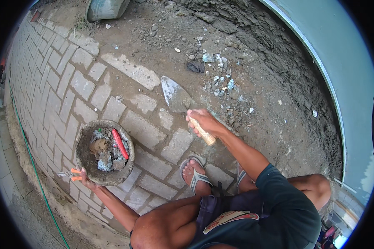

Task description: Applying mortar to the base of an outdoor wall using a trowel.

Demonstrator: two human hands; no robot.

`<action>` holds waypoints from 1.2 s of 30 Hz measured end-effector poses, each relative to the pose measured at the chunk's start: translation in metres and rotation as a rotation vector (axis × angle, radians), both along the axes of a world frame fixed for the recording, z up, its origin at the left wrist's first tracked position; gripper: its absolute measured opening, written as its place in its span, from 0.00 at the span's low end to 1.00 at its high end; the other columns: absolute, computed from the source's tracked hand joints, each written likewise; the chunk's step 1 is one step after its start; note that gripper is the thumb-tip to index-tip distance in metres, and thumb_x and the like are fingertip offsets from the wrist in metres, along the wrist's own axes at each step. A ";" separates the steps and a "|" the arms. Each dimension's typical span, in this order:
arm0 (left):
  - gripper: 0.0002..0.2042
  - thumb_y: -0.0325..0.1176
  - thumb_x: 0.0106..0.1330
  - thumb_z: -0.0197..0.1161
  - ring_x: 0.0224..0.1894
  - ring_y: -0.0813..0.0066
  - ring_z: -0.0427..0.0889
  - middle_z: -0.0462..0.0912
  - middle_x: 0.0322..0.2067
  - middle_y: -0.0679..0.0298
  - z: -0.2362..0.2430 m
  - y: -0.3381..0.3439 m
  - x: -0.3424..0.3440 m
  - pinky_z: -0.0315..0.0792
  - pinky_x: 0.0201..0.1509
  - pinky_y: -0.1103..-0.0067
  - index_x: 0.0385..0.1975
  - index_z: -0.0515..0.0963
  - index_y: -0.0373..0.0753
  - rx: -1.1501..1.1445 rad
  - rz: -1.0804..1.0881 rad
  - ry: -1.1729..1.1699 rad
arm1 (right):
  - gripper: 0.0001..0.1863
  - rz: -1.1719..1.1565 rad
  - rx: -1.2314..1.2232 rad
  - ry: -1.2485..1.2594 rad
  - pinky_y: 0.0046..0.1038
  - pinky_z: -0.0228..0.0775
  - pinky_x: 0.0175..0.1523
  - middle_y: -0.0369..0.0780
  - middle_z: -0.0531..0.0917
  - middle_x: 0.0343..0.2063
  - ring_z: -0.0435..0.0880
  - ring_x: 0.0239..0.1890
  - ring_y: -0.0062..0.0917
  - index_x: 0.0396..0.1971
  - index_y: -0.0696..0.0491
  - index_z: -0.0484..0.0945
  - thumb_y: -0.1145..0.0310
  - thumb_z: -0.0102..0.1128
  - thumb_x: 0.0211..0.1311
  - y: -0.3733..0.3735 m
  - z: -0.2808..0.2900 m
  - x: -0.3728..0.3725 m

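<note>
My right hand (202,120) is closed round the wooden handle of a trowel (175,94). The trowel's broad, dirt-smeared metal blade points away from me over the edge of the paving. My left hand (86,179) grips the near left rim of a round, mud-caked bucket (126,174) on the pavers. In the bucket lie bluish-grey rubble (106,161), a brown lump (99,146) and a long red object (120,143) whose kind I cannot make out. Orange-handled pliers (68,174) show beside my left fingers; whether the fingers hold them too is unclear.
Block paving (77,85) spreads to the left, with a green hose (33,166) beyond it. Stones and debris (226,85) litter the dirt ahead. A pale blue-green wall (345,62) rises on the right. Another bucket (106,10) lies tipped at the top.
</note>
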State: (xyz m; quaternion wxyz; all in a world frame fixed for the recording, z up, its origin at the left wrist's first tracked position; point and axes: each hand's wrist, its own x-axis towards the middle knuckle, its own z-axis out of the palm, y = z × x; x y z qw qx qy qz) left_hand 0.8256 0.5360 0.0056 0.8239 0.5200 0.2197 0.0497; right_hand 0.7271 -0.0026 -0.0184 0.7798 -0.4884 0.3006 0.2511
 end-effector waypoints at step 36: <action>0.16 0.36 0.66 0.62 0.57 0.62 0.73 0.76 0.53 0.57 -0.042 -0.332 0.156 0.61 0.67 0.59 0.49 0.71 0.36 -0.271 -0.644 -0.007 | 0.20 -1.009 -0.503 0.379 0.28 0.67 0.18 0.36 0.73 0.19 0.73 0.15 0.22 0.35 0.56 0.71 0.52 0.45 0.71 -0.071 0.019 -0.311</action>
